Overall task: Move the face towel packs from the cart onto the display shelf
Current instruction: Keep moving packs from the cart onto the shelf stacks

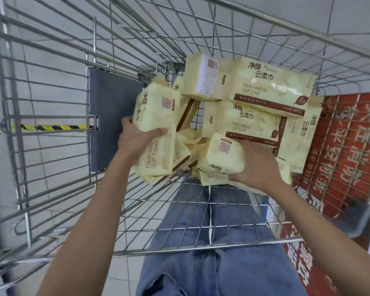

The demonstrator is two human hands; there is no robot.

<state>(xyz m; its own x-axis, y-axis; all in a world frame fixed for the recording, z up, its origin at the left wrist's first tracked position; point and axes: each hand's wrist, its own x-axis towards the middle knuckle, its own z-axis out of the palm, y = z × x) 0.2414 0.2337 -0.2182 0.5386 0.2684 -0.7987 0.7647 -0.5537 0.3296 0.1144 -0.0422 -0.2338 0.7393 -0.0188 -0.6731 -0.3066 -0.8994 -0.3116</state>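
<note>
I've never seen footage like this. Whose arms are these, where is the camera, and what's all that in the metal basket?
No machine: a person wears a camera on the head, looking down at their own bare arms. They reach into a silver wire shopping cart holding a pile of pale yellow plastic face towel packs. The left hand grips a first pack; the right hand grips a second pack. No shelf shows.

The silver wire cart [201, 246] is open above; its wire walls block every side. Pale yellow face towel packs [265, 86] crowd the right end against the red printed panel [340, 146], leaving the near wire floor free.
</note>
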